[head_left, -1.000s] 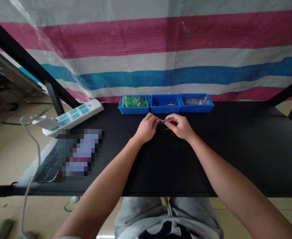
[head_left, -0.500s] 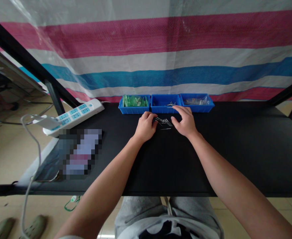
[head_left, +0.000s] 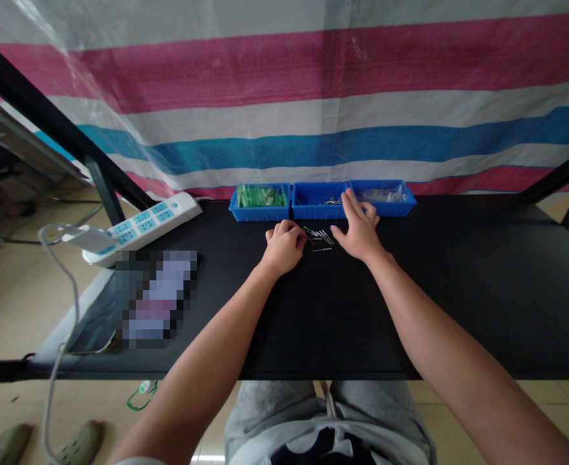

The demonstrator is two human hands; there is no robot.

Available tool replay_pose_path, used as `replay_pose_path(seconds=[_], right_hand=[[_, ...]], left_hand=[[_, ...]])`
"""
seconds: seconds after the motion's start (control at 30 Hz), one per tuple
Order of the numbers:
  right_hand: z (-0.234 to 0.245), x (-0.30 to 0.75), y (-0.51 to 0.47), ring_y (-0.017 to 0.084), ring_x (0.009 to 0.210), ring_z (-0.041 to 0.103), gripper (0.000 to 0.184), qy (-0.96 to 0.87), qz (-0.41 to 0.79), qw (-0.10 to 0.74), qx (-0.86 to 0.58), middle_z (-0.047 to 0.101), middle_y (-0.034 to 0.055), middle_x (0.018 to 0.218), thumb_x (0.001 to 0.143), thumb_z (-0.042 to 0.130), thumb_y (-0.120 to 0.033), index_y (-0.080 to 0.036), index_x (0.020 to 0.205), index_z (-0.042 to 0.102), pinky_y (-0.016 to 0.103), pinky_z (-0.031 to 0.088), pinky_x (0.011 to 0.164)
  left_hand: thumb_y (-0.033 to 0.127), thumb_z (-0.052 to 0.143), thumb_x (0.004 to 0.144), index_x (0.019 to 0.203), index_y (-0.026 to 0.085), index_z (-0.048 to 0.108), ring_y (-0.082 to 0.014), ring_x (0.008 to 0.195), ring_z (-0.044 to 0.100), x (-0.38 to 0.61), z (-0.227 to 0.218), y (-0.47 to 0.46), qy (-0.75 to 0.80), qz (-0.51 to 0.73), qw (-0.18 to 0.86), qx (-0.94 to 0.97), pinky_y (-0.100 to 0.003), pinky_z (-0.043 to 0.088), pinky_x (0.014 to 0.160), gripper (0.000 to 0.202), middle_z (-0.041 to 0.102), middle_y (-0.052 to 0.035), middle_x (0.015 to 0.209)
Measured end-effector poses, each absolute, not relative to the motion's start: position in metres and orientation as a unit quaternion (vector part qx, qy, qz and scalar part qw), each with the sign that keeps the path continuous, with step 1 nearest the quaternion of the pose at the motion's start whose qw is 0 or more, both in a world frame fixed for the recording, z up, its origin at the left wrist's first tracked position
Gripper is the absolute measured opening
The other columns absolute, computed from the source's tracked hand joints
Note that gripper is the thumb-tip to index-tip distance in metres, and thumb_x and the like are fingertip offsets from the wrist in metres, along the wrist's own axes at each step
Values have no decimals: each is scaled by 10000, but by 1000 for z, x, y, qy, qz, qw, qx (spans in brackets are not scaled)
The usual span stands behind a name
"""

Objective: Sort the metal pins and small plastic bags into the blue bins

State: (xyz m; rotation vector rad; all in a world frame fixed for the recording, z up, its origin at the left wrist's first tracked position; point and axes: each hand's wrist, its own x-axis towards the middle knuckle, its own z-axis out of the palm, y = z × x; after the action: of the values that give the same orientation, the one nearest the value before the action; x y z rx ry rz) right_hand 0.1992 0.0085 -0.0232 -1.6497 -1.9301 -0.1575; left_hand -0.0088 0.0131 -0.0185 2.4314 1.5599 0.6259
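Note:
Several thin metal pins (head_left: 323,237), which look like blind rivets, lie in a loose pile on the black table between my hands. My left hand (head_left: 283,248) rests at the left side of the pile, its thumb and fingertips pinched together on one thin rivet. My right hand (head_left: 360,234) is open, thumb apart and fingers stretched toward the right end of the middle blue bin (head_left: 313,211). Its fingertips overlap that bin's front edge; whether they touch it I cannot tell. More small metal pieces (head_left: 332,201) lie in this bin, partly hidden by the hand.
A left blue bin (head_left: 259,214) holds green bags; a right blue bin (head_left: 395,208) holds a clear bag of small parts. A white power strip (head_left: 143,226) with a plug and cable and a pixelated, phone-like object (head_left: 161,297) lie at the left. A striped sheet (head_left: 284,152) hangs behind.
My right hand has turned, its fingers now stretching further up over the bin edge. My left hand has stayed almost in place at the pile.

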Motion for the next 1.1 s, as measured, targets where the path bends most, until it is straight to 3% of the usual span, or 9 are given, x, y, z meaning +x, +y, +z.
replay_pose_path(seconds=[0.07,0.17,0.27,0.37,0.43,0.5,0.6,0.97,1.1], right_hand=[[-24,197,7,400,1195,363,794,-734,-51,267,-623,215,124,1576,813,555,-341,-228,1510,191,577,375,895],[-25,195,6,409,1208,356,767,-729,-57,293,-616,212,137,1569,797,577,-320,-227,1488,257,593,368,902],[-25,194,6,383,1216,390,646,-722,-57,366,-584,362,155,1485,803,572,-308,-199,1416,398,574,363,945],[-23,192,6,303,1108,502,371,-735,-26,421,-531,607,131,1204,862,514,-321,-190,1199,597,492,396,956],[-20,190,4,249,949,565,251,-758,14,422,-498,676,92,975,905,472,-338,-200,977,669,425,431,900],[-18,187,2,208,798,570,300,-783,56,399,-474,668,63,805,935,439,-355,-204,794,656,372,444,812],[-17,184,0,180,697,546,374,-805,95,368,-455,612,43,677,954,415,-368,-201,674,599,329,424,703],[-13,180,-6,150,643,545,232,-773,154,411,-458,612,35,725,903,524,-338,-183,746,596,286,418,611],[-12,178,-7,149,652,545,206,-769,149,430,-449,602,36,745,894,536,-337,-191,759,586,285,430,614]], left_hand=[[269,511,880,910,210,660,-269,1093,509,-9,-19,13,524,211,93,820,-469,396,905,163,575,-90,1125],[257,519,875,876,201,660,-281,1084,517,-9,-21,15,520,219,97,820,-481,396,897,151,580,-98,1122],[236,528,872,857,196,651,-279,1076,529,-10,-22,16,508,244,100,820,-474,393,884,130,591,-96,1100],[222,527,879,868,196,635,-250,1065,545,-9,-21,15,492,281,104,817,-439,384,885,112,604,-84,1080],[223,519,891,884,197,626,-231,1063,552,-9,-18,13,481,302,106,817,-417,377,891,110,612,-76,1076],[229,509,903,898,200,618,-220,1070,554,-8,-15,11,468,315,104,819,-401,370,899,113,618,-72,1078],[238,509,910,914,204,611,-211,1081,554,-7,-12,8,455,329,99,822,-386,360,909,107,622,-67,1081],[315,476,933,994,207,600,-205,1071,557,-7,-8,6,458,329,128,816,-383,348,932,176,632,-53,1075],[339,392,963,871,185,631,-204,981,584,-7,-5,5,462,305,155,818,-400,352,901,299,657,-52,968]])
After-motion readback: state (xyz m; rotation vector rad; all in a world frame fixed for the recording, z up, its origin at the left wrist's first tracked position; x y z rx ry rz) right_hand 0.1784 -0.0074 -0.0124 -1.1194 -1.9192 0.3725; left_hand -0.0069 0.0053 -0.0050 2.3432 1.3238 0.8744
